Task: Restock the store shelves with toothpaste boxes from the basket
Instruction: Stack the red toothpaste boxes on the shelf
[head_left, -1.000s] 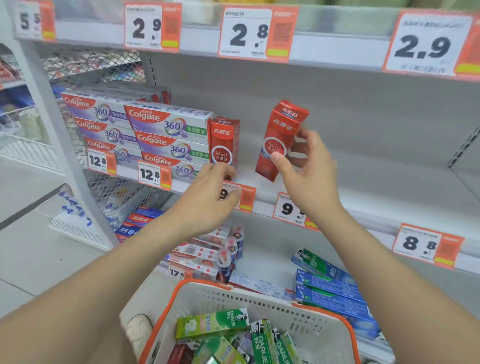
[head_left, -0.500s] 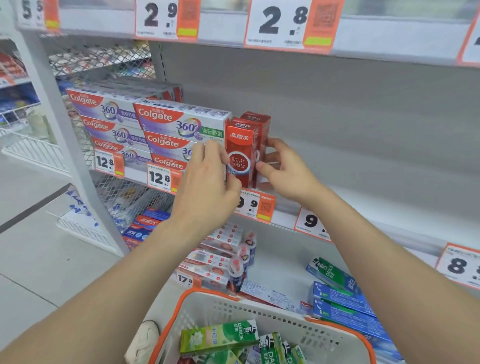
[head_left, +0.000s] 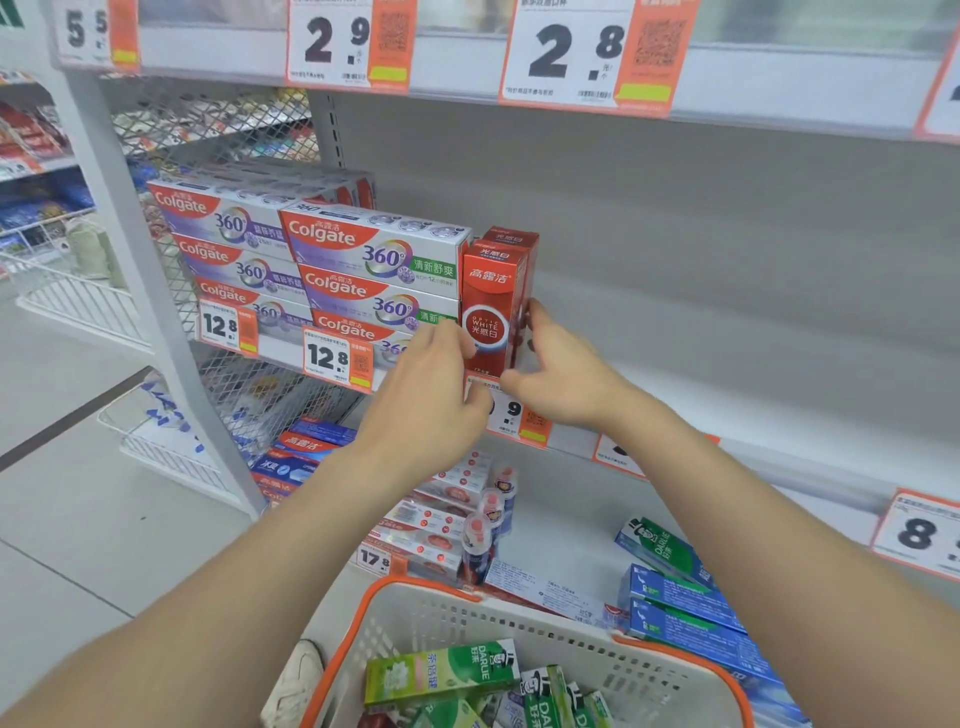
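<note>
A second ago only the front red box (head_left: 491, 312) was stood at the shelf's front edge, while the rear red box (head_left: 511, 239) was carried tilted in the air to its right. It has since been set upright directly behind the first, and both are pressed against the right end of the Colgate 360 stack (head_left: 374, 270). The left hand (head_left: 431, 384) is laid with curled fingertips at the front box's lower left edge; whether anything is gripped cannot be told. The rear box is grasped along its right side by the right hand (head_left: 563, 382). One more box is therefore judged placed, with only squaring-up left for it, while green boxes (head_left: 441, 670) are yet to be taken from the basket (head_left: 363, 613) below. As for the room, a pale floor (head_left: 78, 519) and a wire rack (head_left: 78, 306) are seen at the left. Then comes the grey metal shelf (head_left: 727, 374), fronted with orange price tags (head_left: 332, 358). Blue boxes (head_left: 691, 618) are stacked on the lower level at the right.
</note>
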